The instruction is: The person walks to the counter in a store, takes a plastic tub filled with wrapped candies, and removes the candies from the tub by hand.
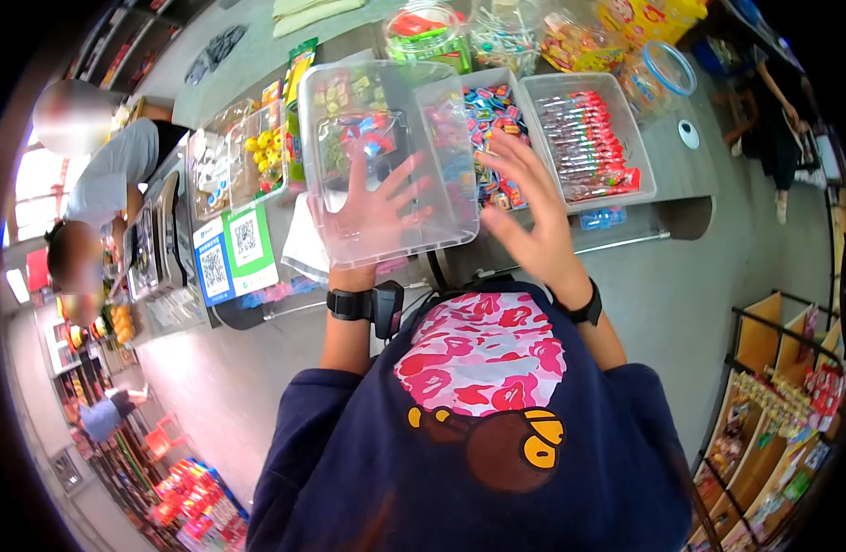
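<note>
A clear plastic box or lid (395, 239) is held up over the counter, and candy shows through it. Behind it, seen through the plastic, my left hand (372, 207) has its fingers spread against it. My right hand (529, 207) is raised just right of its edge, fingers apart and holding nothing. Beyond my right hand stands a tray (648, 179) of red-wrapped sticks (584, 143). Small colourful wrapped candies (497, 115) fill the tray between that one and the clear plastic.
On the left lie a box of yellow candies (264, 152) and a sign with two QR codes (237, 250). Jars (504, 37) and a blue-rimmed tub (657, 74) stand at the back. People are at the far left and far right; shelves (763, 405) stand lower right.
</note>
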### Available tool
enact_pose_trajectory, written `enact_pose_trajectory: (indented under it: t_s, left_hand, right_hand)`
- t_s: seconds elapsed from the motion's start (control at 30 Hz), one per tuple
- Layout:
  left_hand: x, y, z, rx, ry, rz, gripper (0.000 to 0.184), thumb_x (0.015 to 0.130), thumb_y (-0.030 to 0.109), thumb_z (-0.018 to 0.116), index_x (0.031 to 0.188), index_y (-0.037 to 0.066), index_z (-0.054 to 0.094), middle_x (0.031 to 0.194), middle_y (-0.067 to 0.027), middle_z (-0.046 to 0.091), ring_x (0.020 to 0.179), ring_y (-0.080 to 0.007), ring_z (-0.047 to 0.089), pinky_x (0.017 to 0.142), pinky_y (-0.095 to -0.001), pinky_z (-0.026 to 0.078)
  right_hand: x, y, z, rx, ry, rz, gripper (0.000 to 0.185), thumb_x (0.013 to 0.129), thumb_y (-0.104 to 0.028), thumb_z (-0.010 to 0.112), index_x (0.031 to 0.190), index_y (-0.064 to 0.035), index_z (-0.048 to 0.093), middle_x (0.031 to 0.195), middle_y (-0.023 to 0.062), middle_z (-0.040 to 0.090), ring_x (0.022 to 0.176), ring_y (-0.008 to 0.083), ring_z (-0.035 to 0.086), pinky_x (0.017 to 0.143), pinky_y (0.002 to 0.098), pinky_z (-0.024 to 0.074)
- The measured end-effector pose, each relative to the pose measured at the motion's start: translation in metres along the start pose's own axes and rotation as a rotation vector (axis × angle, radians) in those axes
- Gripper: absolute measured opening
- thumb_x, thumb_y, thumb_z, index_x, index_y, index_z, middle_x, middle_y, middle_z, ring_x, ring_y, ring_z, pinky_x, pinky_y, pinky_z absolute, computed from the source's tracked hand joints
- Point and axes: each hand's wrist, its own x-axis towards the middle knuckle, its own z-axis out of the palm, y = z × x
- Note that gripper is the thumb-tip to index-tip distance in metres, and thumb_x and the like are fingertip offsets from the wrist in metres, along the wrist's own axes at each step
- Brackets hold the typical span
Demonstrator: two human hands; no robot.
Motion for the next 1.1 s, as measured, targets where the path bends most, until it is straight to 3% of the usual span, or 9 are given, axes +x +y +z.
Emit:
enact_pose_trajectory:
  t_s: [0.17, 0.23, 0.27, 0.37, 0.47, 0.53, 0.8, 0.93, 1.1]
  left_hand:
    - [-0.054, -0.009, -0.006, -0.017, 0.110, 0.114, 0.094, 0.080, 0.072, 0.054, 0.154, 0.032, 0.012, 0.154, -0.0331, 0.011, 0.136, -0.0537, 0.028, 0.105, -0.0665, 0.032]
    - [-0.071, -0.016, -0.010, -0.055, 0.208, 0.116, 0.097, 0.079, 0.072, 0.055, 0.155, 0.029, 0.012, 0.153, -0.0327, 0.015, 0.134, -0.0522, 0.032, 0.106, -0.0615, 0.035]
    - [-0.077, -0.020, -0.013, -0.088, 0.115, 0.137, 0.093, 0.083, 0.069, 0.052, 0.155, 0.024, 0.014, 0.153, -0.0319, 0.019, 0.135, -0.0500, 0.033, 0.108, -0.0590, 0.034]
    - [-0.091, -0.014, -0.012, 0.104, 0.436, 0.129, 0.078, 0.093, 0.059, 0.044, 0.154, 0.019, 0.017, 0.152, -0.0307, 0.021, 0.135, -0.0493, 0.034, 0.109, -0.0591, 0.033]
    - [-0.109, -0.005, -0.042, 0.167, 0.498, 0.242, 0.062, 0.100, 0.043, 0.036, 0.153, 0.016, 0.020, 0.149, -0.0286, 0.030, 0.132, -0.0468, 0.039, 0.104, -0.0575, 0.039]
    - [-0.111, 0.003, -0.047, 0.189, 0.628, 0.262, 0.063, 0.099, 0.037, 0.043, 0.152, 0.014, 0.019, 0.143, -0.0260, 0.041, 0.127, -0.0423, 0.048, 0.095, -0.0514, 0.049]
    - [-0.130, 0.046, -0.061, 0.562, 0.834, 0.485, 0.058, 0.096, 0.025, 0.049, 0.147, 0.004, 0.029, 0.144, -0.0207, 0.041, 0.120, -0.0330, 0.055, 0.100, -0.0390, 0.045]
    - [-0.129, 0.059, -0.051, 0.832, 0.893, 0.446, 0.048, 0.096, 0.021, 0.050, 0.139, 0.002, 0.044, 0.141, -0.0166, 0.045, 0.115, -0.0247, 0.058, 0.095, -0.0348, 0.046]
    - [-0.116, 0.039, -0.028, 0.940, 0.776, 0.292, 0.049, 0.095, 0.018, 0.053, 0.140, 0.003, 0.043, 0.134, -0.0126, 0.052, 0.099, -0.0144, 0.058, 0.086, -0.0289, 0.046]
  right_hand:
    - [-0.003, -0.019, 0.033, -0.216, -0.348, -0.346, 0.041, 0.079, -0.022, 0.072, 0.117, -0.0106, 0.065, 0.129, 0.0073, 0.058, 0.132, 0.0290, 0.045, 0.110, 0.0470, 0.0354]
    - [-0.013, -0.014, 0.054, -0.319, -0.431, -0.375, 0.028, 0.078, -0.015, 0.066, 0.106, -0.0094, 0.067, 0.111, 0.0046, 0.065, 0.126, 0.0258, 0.050, 0.110, 0.0478, 0.0367]
    - [-0.015, -0.018, 0.063, -0.267, -0.360, -0.350, 0.022, 0.076, -0.008, 0.062, 0.097, -0.0074, 0.067, 0.091, 0.0025, 0.066, 0.110, 0.0213, 0.059, 0.109, 0.0469, 0.0383]
    - [-0.021, -0.015, 0.068, -0.182, -0.481, -0.280, 0.020, 0.076, -0.008, 0.063, 0.096, -0.0062, 0.066, 0.083, 0.0022, 0.065, 0.093, 0.0187, 0.061, 0.106, 0.0455, 0.0411]
    - [-0.021, -0.017, 0.072, -0.193, -0.543, -0.292, 0.018, 0.075, -0.008, 0.063, 0.093, -0.0057, 0.066, 0.079, 0.0019, 0.063, 0.081, 0.0179, 0.060, 0.103, 0.0438, 0.0439]
    - [-0.024, -0.015, 0.077, -0.218, -0.569, -0.302, 0.018, 0.075, -0.007, 0.062, 0.093, -0.0057, 0.065, 0.079, 0.0023, 0.063, 0.081, 0.0183, 0.059, 0.102, 0.0432, 0.0446]
    - [-0.027, -0.010, 0.098, -0.425, -0.536, -0.360, 0.019, 0.074, -0.007, 0.058, 0.093, -0.0063, 0.063, 0.078, 0.0031, 0.057, 0.080, 0.0197, 0.057, 0.101, 0.0405, 0.0454]
    - [-0.024, 0.001, 0.103, -0.481, -0.524, -0.362, 0.021, 0.074, -0.009, 0.061, 0.095, -0.0068, 0.064, 0.081, 0.0048, 0.058, 0.084, 0.0210, 0.058, 0.100, 0.0399, 0.0460]
    - [0.000, -0.016, 0.086, -0.415, -0.495, -0.337, 0.026, 0.079, -0.015, 0.069, 0.104, -0.0068, 0.066, 0.092, 0.0078, 0.064, 0.094, 0.0245, 0.060, 0.095, 0.0401, 0.0479]
